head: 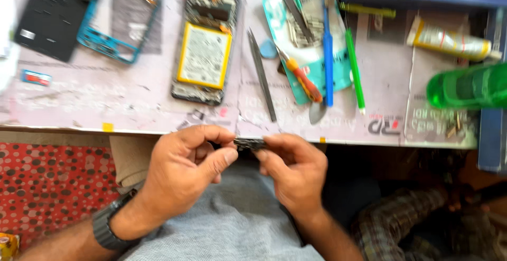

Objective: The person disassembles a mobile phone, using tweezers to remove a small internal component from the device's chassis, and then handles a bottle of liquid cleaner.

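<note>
Your fingers (224, 155) on both the left hand (182, 174) and the right hand (296, 171) pinch a small dark part (249, 144) between them, just near of the tabletop (105, 108) edge, with the opened phone (205, 47) farther away.

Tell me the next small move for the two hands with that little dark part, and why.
Probably lift the small dark part closer to the eyes and steady it. The left hand and right hand pinch its ends at the table edge, over the lap, where it could drop; the opened phone lies beyond.
</note>
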